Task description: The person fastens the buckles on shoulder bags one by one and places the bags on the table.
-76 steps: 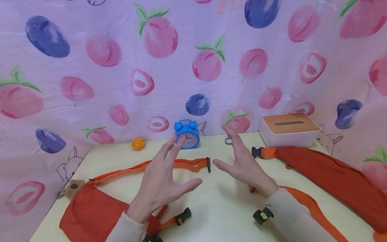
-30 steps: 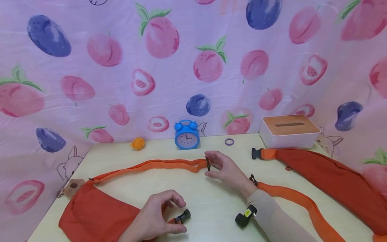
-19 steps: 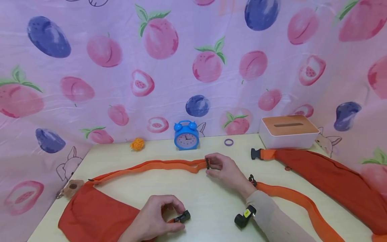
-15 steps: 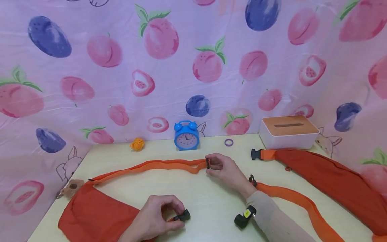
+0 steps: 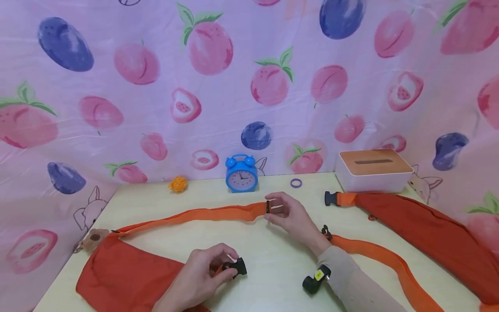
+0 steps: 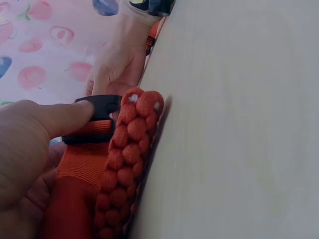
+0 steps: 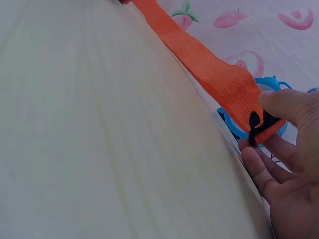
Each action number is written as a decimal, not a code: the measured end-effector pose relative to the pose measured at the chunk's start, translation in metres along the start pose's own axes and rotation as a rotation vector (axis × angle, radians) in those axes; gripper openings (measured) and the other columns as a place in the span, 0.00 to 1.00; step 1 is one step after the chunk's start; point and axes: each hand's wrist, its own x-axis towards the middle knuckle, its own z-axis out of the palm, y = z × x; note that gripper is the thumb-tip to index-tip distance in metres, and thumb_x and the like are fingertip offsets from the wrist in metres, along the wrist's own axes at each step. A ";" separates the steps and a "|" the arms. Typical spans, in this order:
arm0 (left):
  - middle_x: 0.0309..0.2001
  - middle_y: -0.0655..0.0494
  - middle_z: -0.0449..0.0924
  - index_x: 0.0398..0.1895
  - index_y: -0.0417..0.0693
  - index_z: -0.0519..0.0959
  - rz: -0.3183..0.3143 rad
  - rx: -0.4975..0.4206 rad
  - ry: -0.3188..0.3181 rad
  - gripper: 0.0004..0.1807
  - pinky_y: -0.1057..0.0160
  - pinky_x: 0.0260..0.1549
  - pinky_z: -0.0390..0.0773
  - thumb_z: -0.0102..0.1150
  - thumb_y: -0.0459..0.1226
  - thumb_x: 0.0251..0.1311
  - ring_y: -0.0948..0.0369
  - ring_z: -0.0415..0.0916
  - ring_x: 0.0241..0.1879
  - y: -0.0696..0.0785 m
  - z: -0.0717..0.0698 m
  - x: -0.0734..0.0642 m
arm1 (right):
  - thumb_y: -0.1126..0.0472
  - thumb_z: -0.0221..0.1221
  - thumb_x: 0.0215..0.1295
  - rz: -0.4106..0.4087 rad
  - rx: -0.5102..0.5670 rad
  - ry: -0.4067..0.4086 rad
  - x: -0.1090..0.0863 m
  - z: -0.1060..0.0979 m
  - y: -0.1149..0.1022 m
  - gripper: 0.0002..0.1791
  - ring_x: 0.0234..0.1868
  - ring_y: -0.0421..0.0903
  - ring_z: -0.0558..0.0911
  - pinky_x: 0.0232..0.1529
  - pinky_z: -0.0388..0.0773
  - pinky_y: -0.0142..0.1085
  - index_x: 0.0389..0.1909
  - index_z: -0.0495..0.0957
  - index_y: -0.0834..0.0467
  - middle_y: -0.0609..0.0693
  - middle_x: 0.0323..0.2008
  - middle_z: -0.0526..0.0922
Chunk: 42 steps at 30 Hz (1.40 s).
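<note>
A red waist bag (image 5: pixel 128 273) lies at the left of the table, its orange strap (image 5: pixel 210 214) stretched across toward the middle. Between thumb and fingers, my left hand (image 5: pixel 199 271) pinches a black buckle half (image 5: pixel 239 266) on the bag's short orange webbing. A braided red cord (image 6: pixel 127 159) hangs beside that buckle in the left wrist view. At the strap's far end my right hand (image 5: pixel 290 219) pinches the other black buckle half (image 7: pixel 256 127), its prongs showing in the right wrist view. The two buckle halves are apart.
A second red waist bag (image 5: pixel 429 234) with an orange strap (image 5: pixel 382 255) lies at the right. Along the back stand a blue alarm clock (image 5: pixel 241 175), a tissue box (image 5: pixel 374 171), a purple ring (image 5: pixel 296 183) and a yarn ball (image 5: pixel 178 184). A plush charm (image 5: pixel 95 239) sits far left.
Both hands came down from above the table onto the buckle halves. Over the last half second, the left hand has lifted and turned its buckle slightly, and the right-hand strap has flattened out.
</note>
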 end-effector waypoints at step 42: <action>0.51 0.63 0.91 0.56 0.57 0.87 0.034 -0.047 0.208 0.25 0.61 0.54 0.90 0.87 0.35 0.57 0.63 0.90 0.49 0.015 0.011 0.008 | 0.72 0.75 0.67 -0.039 -0.011 0.030 -0.002 0.001 -0.009 0.30 0.47 0.51 0.86 0.50 0.87 0.31 0.68 0.83 0.54 0.56 0.47 0.88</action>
